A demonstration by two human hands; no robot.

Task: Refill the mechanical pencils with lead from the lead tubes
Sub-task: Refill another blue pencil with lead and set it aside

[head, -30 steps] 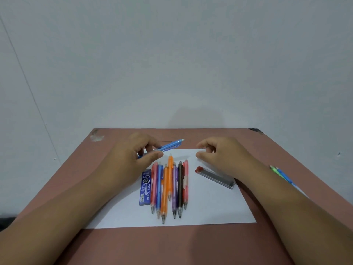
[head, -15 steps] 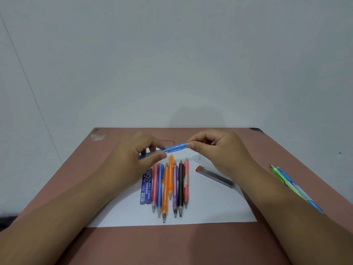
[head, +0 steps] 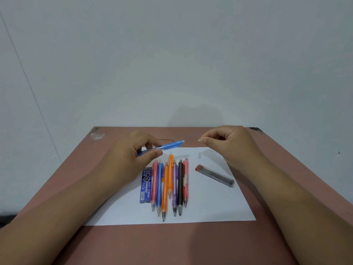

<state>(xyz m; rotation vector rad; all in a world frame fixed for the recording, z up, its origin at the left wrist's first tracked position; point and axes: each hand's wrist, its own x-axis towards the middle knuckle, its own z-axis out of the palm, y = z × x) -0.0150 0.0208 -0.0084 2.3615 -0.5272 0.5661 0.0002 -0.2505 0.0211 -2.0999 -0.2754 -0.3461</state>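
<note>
My left hand (head: pixel 129 150) grips a blue mechanical pencil (head: pixel 168 146) above the table, its top end pointing right. My right hand (head: pixel 227 144) pinches a tiny white cap (head: pixel 199 140) a short way right of that end. On a white sheet (head: pixel 210 203) lie several mechanical pencils (head: pixel 168 184) side by side, tips toward me. A blue lead pack (head: pixel 146 185) labelled "Pencil Lead 0.5" lies at their left. A clear lead tube with a red cap (head: pixel 214 175) lies to their right.
The sheet rests on a reddish-brown table (head: pixel 172 243) that stands against a pale wall. The table's back left corner is chipped (head: pixel 97 135).
My right hand reached the blue pencil's top end, took off its small cap and has drawn away to the right with it. My left hand kept the pencil nearly still.
</note>
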